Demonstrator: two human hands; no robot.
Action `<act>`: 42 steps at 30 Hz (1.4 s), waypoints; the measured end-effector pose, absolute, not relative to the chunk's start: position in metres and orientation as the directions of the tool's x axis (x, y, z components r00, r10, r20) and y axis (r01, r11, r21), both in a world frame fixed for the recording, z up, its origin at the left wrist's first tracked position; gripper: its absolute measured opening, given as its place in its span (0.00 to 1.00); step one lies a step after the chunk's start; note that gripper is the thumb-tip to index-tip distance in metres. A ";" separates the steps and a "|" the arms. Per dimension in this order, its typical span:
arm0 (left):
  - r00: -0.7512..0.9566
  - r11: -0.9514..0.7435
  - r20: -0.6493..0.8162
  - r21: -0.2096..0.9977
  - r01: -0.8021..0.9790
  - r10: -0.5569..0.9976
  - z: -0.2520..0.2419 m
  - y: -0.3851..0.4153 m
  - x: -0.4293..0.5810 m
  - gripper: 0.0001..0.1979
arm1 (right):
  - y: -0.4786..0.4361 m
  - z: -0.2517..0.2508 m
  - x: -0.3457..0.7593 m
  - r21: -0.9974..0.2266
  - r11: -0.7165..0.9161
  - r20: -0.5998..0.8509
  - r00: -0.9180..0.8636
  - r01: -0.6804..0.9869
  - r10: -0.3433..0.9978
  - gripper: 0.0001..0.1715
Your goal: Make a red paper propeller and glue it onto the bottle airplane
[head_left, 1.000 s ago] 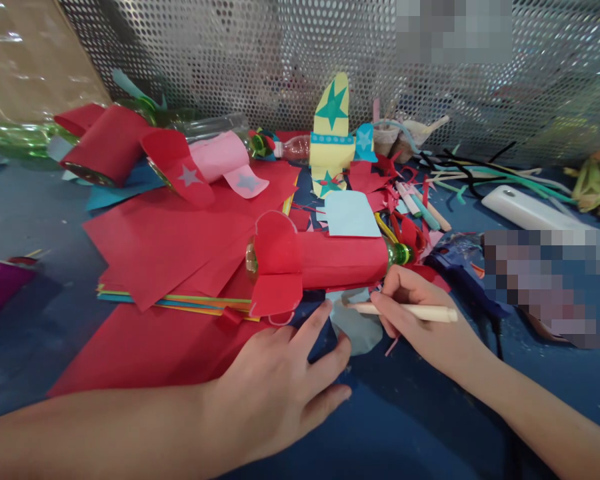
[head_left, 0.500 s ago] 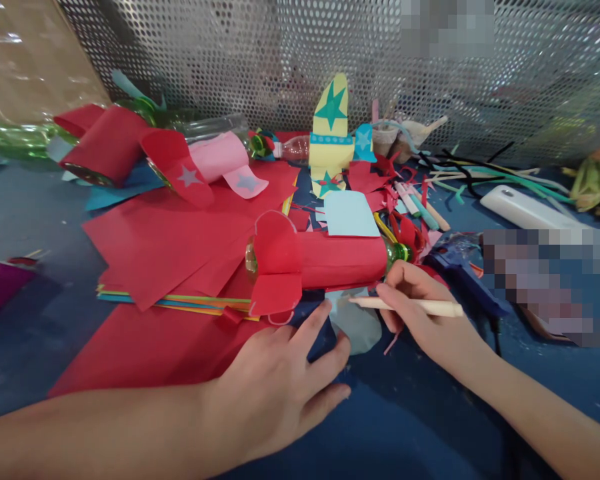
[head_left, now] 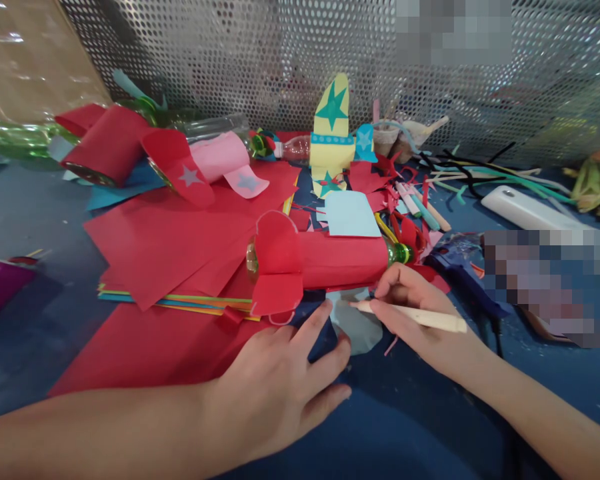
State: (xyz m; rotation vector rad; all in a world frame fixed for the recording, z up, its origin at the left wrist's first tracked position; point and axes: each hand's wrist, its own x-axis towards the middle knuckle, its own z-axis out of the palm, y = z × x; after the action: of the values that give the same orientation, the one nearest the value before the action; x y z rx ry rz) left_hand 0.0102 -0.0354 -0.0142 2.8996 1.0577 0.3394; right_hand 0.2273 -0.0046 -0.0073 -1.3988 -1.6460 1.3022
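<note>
A slim cream pen (head_left: 433,318) is pinched by the right hand (head_left: 430,343). Flimsy-looking grey-blue paper (head_left: 361,332) is best edge-pinned by the spread left hand (head_left: 280,377).

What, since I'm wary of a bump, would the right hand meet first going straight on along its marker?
Probably the left hand, at its index fingertip, just past the tip of the cream marker; depth is unclear, so it might pass over.

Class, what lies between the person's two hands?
In the head view, a grey paper piece lies between the left hand and the right hand, under the tip of the cream pen.
</note>
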 end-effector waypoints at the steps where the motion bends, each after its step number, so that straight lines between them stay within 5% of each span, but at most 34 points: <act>1: 0.745 -0.768 0.189 0.109 0.632 0.640 -0.014 -0.035 0.011 0.16 | -0.005 -0.007 0.228 -0.931 -0.033 -0.142 -0.277 0.363 0.950 0.07; 42: 0.747 -0.770 0.189 0.106 0.629 0.637 -0.016 -0.036 0.011 0.17 | -0.003 -0.013 0.227 -0.890 0.052 -0.070 -0.249 0.452 0.966 0.14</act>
State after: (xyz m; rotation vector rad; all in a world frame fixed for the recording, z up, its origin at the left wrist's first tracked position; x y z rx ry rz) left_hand 0.0106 -0.0356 -0.0158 2.9036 1.0526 0.3332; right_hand 0.2271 -0.0027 -0.0132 -1.4245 -1.7585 1.1487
